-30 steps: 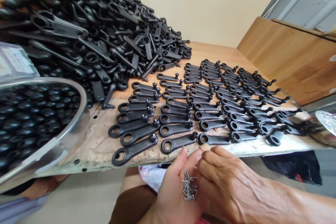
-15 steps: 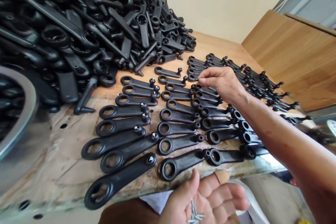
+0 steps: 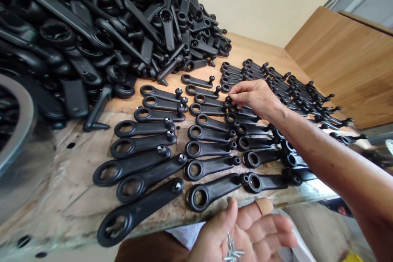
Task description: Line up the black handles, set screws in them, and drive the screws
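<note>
My left hand is palm up at the bottom edge, fingers loosely spread, with several small silvery screws lying in the palm. A tan bandage wraps one of its fingers. My right hand reaches in from the right, thumb and fingertips pinched together at the knob end of a black crank handle in the second column. Whatever is between those fingertips is too small to make out. Crank handles in the leftmost column show shiny metal at their knob ends. Nearer ones in the second column show dark holes there.
A tall heap of loose black crank handles fills the back left. A round metal rim stands at the left edge. More handles lie in rows at right. A wooden panel borders the worktable.
My right hand has shifted slightly left and down, onto the knob end of a second-column handle. My left hand has moved a little right, with the screws still in its palm. The view has shifted slightly.
</note>
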Tool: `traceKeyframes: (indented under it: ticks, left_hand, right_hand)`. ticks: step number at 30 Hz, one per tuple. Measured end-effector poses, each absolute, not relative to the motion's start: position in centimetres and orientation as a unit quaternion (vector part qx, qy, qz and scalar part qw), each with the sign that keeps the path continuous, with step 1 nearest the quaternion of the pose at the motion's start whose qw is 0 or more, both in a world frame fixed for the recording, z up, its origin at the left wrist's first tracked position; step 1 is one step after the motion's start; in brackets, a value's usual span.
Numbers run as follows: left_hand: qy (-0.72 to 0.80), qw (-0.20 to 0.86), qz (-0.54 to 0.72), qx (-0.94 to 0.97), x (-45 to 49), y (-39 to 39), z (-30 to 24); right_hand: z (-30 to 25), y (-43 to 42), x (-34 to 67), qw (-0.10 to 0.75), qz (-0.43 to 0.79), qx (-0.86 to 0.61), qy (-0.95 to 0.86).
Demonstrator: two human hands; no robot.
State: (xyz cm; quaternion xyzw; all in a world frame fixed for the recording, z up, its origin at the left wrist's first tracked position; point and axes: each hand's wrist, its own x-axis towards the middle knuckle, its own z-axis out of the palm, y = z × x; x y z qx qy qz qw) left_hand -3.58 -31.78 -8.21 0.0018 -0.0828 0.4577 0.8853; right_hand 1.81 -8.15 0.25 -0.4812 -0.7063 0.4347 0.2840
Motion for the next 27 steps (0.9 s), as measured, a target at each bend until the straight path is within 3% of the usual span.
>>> traceKeyframes:
  ticks: [9, 15, 19, 23, 27]
  left_hand:
    - [-0.063, 0.889, 0.453, -0.017, -3.9, -31.8, -7.2]
    - [-0.035, 0.89, 0.453, -0.045, -4.1, -32.1, -6.4]
    - [-0.002, 0.877, 0.476, -0.063, -4.4, -32.8, -6.1]
    - [0.012, 0.859, 0.507, -0.064, -4.1, -33.7, -5.1]
    - [-0.001, 0.855, 0.518, -0.04, -3.4, -34.5, -3.5]
  right_hand:
    - [0.1, -8.6, 0.5, 0.271, 0.454, -0.497, -0.688]
    - [1.7, -9.8, 1.4, 0.27, 0.397, -0.501, -0.72]
    - [3.5, -15.1, 5.0, 0.274, 0.328, -0.381, -0.82]
    - [3.9, -22.1, 8.1, 0.194, 0.304, -0.189, -0.913]
    - [3.6, -26.7, 9.2, 0.094, 0.234, -0.092, -0.963]
